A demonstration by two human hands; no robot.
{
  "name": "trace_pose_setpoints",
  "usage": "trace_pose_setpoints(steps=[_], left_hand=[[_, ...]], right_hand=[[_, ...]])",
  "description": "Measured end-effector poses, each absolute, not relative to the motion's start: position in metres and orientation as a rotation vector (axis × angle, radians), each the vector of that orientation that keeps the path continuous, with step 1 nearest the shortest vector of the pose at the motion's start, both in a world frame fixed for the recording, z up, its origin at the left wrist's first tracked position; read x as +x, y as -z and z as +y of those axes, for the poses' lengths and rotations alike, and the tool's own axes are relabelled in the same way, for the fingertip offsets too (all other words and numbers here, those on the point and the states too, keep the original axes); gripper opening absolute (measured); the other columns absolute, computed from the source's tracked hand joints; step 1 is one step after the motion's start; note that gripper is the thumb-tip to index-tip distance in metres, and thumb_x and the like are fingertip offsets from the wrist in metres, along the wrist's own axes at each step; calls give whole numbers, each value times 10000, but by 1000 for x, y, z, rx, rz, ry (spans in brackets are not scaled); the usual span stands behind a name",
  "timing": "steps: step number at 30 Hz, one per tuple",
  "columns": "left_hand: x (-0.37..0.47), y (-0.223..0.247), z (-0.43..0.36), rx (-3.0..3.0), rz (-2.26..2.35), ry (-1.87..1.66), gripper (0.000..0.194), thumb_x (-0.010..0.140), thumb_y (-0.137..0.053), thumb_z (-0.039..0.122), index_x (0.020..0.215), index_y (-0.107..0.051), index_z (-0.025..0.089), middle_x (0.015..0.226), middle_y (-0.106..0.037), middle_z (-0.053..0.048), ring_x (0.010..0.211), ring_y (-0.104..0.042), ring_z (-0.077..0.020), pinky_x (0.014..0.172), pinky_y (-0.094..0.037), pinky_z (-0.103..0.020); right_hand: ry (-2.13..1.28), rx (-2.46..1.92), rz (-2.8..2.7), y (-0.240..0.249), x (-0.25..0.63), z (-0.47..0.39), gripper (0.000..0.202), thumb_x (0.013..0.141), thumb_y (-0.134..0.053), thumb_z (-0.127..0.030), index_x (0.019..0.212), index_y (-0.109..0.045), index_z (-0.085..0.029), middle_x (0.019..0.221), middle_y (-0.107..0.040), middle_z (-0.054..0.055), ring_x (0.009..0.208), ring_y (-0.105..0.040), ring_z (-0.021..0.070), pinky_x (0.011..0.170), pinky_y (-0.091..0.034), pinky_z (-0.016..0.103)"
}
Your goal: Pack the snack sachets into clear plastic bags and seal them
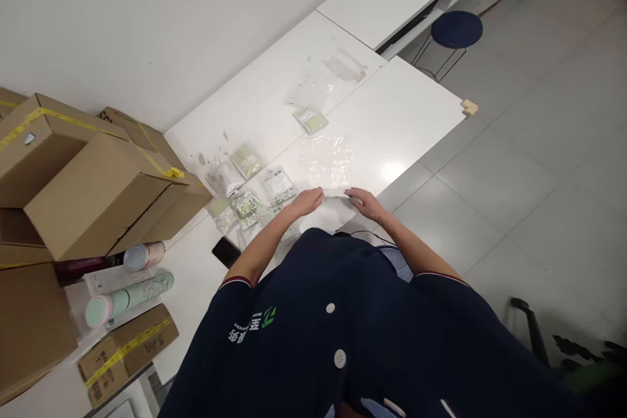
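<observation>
So the main thing here is a big clear plastic bag, square-ish and crinkly, lying flat on the white glossy tabletop. It's see-through enough that the table shows right through it, and it catches some glare off the overhead light. Its near edge sits right at the person's hands, and the rest of the bag stretches away from them across the table.

The left hand has fingers curled closed, pinching the near edge at the left corner, and the right hand does the same at the right corner, so both are gripping that bottom edge with the bag spread between them. Hands are close together, right in front of the dark navy polo shirt with white buttons.

Just left of the bag there's a cluster of small clear packets with greenish contents, scattered loosely, flat and shiny. One more pale green packet lies farther up the table, apart from the rest. Off to the far left are brown cardboard boxes with yellow tape, matte and blocky, plus a mint green cylinder bottle with a pink cap lying on its side.
</observation>
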State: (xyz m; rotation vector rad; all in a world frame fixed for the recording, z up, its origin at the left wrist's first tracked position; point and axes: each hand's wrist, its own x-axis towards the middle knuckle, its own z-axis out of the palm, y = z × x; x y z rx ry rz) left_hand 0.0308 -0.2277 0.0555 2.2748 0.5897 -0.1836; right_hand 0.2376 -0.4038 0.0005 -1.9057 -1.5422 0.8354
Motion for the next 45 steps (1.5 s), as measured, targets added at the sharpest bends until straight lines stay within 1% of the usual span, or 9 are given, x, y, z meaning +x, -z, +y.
trace_pose_setpoints(steps=[3,6,12,16,20,28,35,41,45], left_hand=[[51,-63,-209,2324,747,121,151,916,-451,241,973,-580,188,846,-625,-90,877,-579,-254,889,-408,-377],[66,-63,-203,2471,932,-98,208,910,-455,222,1065,-587,176,1102,-618,-148,1156,-491,-293,1018,-333,-440],[56,-35,-225,2605,791,-28,406,869,-412,103,1238,-555,191,1363,-508,-157,1364,-340,-301,1125,-184,-542],[49,-14,-229,2631,757,129,572,804,-411,30,1348,-474,198,1460,-416,-161,1402,-298,-311,1124,-162,-588],[59,-2,-223,2598,756,160,584,805,-402,17,1363,-466,181,1493,-349,-207,1390,-316,-333,1102,-182,-604],[82,4,-221,2362,850,-93,450,865,-504,225,1311,-528,166,1382,-454,-252,1282,-425,-357,1042,-238,-640],[73,-18,-232,2272,836,-31,389,878,-468,224,1240,-567,122,1257,-515,-277,1149,-521,-360,1004,-329,-589],[41,-34,-234,2190,692,371,103,818,-572,225,883,-639,180,772,-617,-132,946,-594,-316,910,-428,-456],[51,-51,-217,2241,704,319,122,833,-531,190,888,-639,207,802,-641,-112,967,-587,-293,919,-410,-429]], right_hand=[[-917,-1984,-1299,-5,249,-375,356,927,-402,-434,1114,-623,-226,1122,-668,83,1008,-596,250,865,-469,382],[-931,-2137,-1161,1,262,-345,304,921,-405,-430,929,-610,-205,871,-675,66,764,-578,207,713,-461,320],[-979,-2358,-1102,23,278,-313,243,888,-442,-341,790,-599,-184,796,-653,90,747,-581,208,684,-438,306],[-852,-2486,-975,24,268,-311,280,870,-488,-386,960,-644,-171,913,-667,161,912,-614,276,769,-475,369],[-404,-2562,-1078,14,249,-321,456,891,-475,-364,1285,-526,-141,1361,-479,253,1249,-445,384,973,-383,546],[-733,-2253,-1873,22,238,-349,848,824,-544,-454,1537,-167,-194,1600,-141,107,1466,-113,310,1130,-228,515],[-722,-2117,-1874,19,253,-381,733,795,-488,-200,1501,-294,-154,1542,-319,117,1410,-296,290,1093,-329,457],[-873,-1881,-1610,20,231,-430,455,861,-489,-342,1291,-564,-212,1356,-563,95,1290,-455,278,1057,-375,484],[-1004,-1980,-1104,23,224,-428,404,870,-472,-471,1127,-641,-209,1144,-671,103,1087,-593,274,902,-489,426]])
